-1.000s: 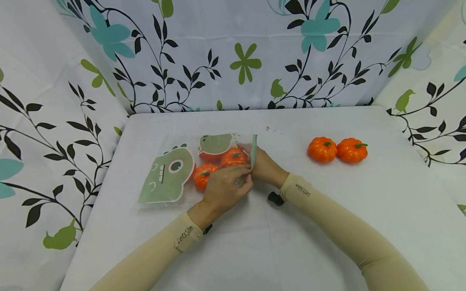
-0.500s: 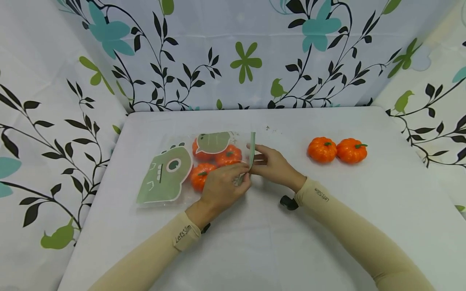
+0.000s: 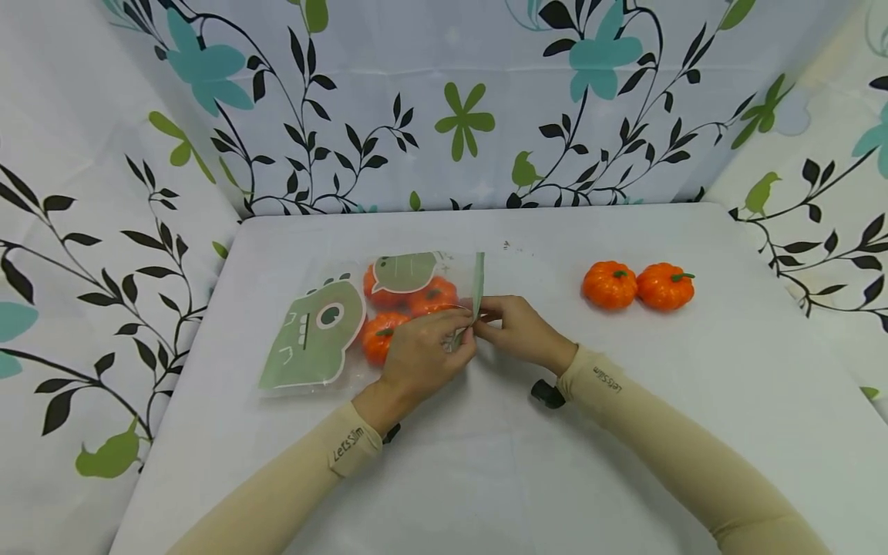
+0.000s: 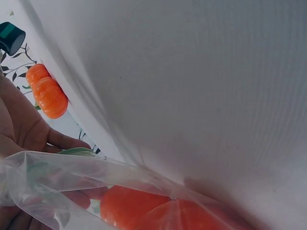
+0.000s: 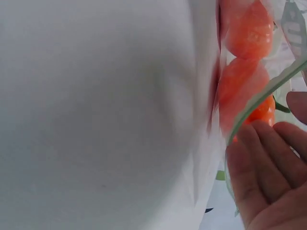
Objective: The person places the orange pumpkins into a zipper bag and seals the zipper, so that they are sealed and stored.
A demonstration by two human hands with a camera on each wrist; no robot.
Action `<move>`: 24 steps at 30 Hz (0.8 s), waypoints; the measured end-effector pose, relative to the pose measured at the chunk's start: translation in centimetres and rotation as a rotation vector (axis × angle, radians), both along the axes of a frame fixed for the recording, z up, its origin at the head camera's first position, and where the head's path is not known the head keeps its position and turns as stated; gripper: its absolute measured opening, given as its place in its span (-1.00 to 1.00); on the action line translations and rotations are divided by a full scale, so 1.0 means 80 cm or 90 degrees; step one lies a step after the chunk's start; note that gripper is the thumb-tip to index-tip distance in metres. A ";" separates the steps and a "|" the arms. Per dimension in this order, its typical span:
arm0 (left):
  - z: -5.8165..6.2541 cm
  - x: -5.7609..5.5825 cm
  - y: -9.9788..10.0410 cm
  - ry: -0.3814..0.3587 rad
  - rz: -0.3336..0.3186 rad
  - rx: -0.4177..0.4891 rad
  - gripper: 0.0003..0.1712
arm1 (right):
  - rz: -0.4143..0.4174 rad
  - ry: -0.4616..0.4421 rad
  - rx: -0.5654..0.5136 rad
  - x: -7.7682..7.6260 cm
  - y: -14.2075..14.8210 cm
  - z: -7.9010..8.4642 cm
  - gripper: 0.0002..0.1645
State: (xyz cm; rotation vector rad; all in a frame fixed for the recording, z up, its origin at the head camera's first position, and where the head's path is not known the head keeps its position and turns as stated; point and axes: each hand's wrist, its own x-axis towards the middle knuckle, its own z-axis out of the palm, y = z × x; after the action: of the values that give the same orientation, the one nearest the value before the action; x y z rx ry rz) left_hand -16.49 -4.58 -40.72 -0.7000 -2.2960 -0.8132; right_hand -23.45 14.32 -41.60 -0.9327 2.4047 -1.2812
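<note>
A clear plastic zip bag (image 3: 312,339) printed with a green dinosaur lies on the table's left half. Inside are small orange pumpkins (image 3: 381,339), three of them visible. My left hand (image 3: 426,347) pinches the bag near its mouth, thumb and fingers meeting at the lower end of the green zip strip (image 3: 478,281). Facing it, my right hand (image 3: 523,330) has its fingertips at that same strip, close to the left fingertips. In the right wrist view the fingers (image 5: 268,167) lie nearly straight along the strip, the thumb apart from them. The bag's clear mouth gapes in the left wrist view.
Two more orange pumpkins (image 3: 610,285) sit side by side on the white table (image 3: 555,478), right of the hands. Leaf-patterned cloth (image 3: 388,100) hangs behind and along both sides. Small dark specks (image 3: 509,245) mark the surface behind the bag.
My right hand has drawn back from the bag's mouth and moved lower along the strip, nearer the left fingertips. The bag has shifted slightly left. My left hand keeps its pinch.
</note>
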 end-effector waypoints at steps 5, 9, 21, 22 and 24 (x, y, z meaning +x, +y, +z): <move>0.001 -0.001 -0.001 -0.003 -0.003 0.003 -0.77 | 0.035 0.002 0.022 -0.002 -0.006 0.005 -0.58; 0.002 -0.001 -0.002 -0.006 -0.001 -0.001 -0.77 | 0.066 -0.003 0.019 -0.005 -0.011 0.006 -0.51; 0.002 -0.001 -0.006 0.019 -0.022 0.010 -0.77 | 0.123 -0.103 -0.051 -0.015 -0.028 -0.001 -0.14; 0.001 -0.002 -0.006 0.021 -0.023 0.011 -0.77 | 0.121 -0.101 -0.052 -0.014 -0.026 -0.001 -0.17; 0.001 -0.002 -0.005 0.024 -0.025 0.013 -0.77 | 0.114 -0.095 -0.052 -0.012 -0.021 -0.002 -0.26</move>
State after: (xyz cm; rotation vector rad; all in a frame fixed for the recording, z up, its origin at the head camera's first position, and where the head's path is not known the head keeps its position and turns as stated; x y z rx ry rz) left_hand -16.67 -5.02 -40.65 -0.7469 -2.2436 -0.8329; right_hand -24.41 12.67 -41.76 -1.0102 2.1192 -1.3402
